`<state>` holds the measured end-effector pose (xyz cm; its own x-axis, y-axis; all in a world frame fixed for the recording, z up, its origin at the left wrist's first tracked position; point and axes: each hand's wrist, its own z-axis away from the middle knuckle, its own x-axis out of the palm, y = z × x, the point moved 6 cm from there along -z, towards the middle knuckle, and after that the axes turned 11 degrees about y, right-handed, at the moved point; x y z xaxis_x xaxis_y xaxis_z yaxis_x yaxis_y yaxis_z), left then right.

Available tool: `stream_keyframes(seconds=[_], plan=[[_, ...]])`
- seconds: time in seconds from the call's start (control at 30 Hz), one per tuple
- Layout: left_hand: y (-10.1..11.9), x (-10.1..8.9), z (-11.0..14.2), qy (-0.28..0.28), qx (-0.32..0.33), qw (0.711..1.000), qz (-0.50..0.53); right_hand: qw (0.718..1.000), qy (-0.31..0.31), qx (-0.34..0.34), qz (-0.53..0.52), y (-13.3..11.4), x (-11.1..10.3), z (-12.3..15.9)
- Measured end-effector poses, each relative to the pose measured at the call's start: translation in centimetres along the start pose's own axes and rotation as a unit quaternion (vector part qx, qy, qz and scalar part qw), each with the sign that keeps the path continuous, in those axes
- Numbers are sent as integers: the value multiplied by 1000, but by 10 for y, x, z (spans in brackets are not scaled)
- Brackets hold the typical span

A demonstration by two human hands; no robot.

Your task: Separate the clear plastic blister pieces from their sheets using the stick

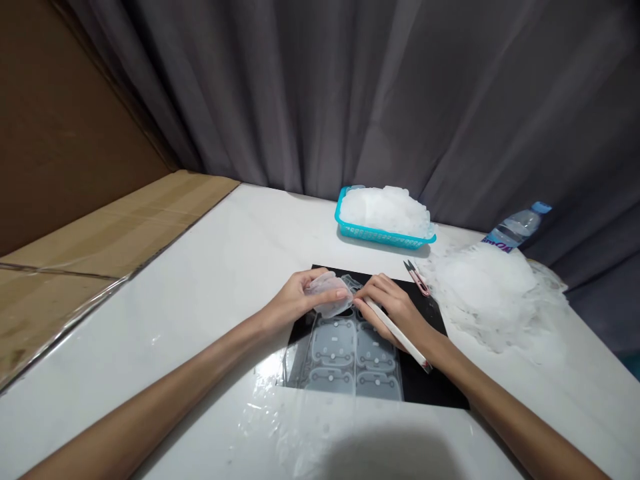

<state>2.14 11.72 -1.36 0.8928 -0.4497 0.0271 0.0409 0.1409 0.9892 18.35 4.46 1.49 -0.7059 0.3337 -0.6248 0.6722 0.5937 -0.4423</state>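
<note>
My left hand [313, 293] is closed around a small stack of translucent, frosted plastic pieces [327, 283], thumb across the front. Just right of it, my right hand [387, 303] grips a slim white-handled tool [400, 337] that slants down toward my wrist; its working tip is hidden. The right fingertips pinch close to the edge of the left hand's pieces. Under both hands lies a clear plastic sheet [355, 360] with rounded, pale molded shapes in rows, on a black mat [425, 387].
Behind the mat stands a turquoise basket [385, 235] heaped with white translucent pieces. Small pink-handled thread snips [417, 279] lie at the mat's upper right. Farther right are a pile of clear plastic scraps [487, 287] and a tilted water bottle [517, 227]. Cardboard [100, 227] borders the table's left side.
</note>
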Motion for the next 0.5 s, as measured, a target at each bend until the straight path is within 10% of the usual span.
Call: stream_keyframes(seconds=[0.5], plan=[[5, 9, 6, -81, 95, 985, -122, 996, 19, 54, -67, 6, -4, 0]])
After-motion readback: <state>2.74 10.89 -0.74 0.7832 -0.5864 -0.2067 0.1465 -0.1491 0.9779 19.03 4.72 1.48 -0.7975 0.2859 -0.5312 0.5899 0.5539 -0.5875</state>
